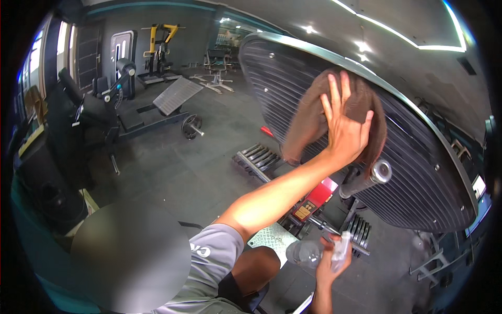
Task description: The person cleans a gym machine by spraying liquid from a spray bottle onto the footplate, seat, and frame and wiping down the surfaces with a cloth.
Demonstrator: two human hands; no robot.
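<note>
My left hand (pixel 347 131) presses a brown cloth (pixel 308 114) flat against the ribbed black footplate (pixel 415 168) of a leg press machine. Its fingers are spread over the cloth, which is blurred at its lower left edge. Lower down, my right hand (pixel 331 261) grips a clear spray bottle (pixel 304 253) by its neck. The bottle lies tilted, its body pointing left and its pale spray head to the right. Just below the cloth, a round metal-capped post (pixel 380 171) sticks out in front of the footplate.
Weight plates (pixel 259 155) sit on a bar left of the red machine part (pixel 315 198), more plates (pixel 359 231) to its right. A diamond-tread metal plate (pixel 274 239) lies by my knee. Gym machines (pixel 172 96) and a yellow-framed machine (pixel 160 47) stand farther back.
</note>
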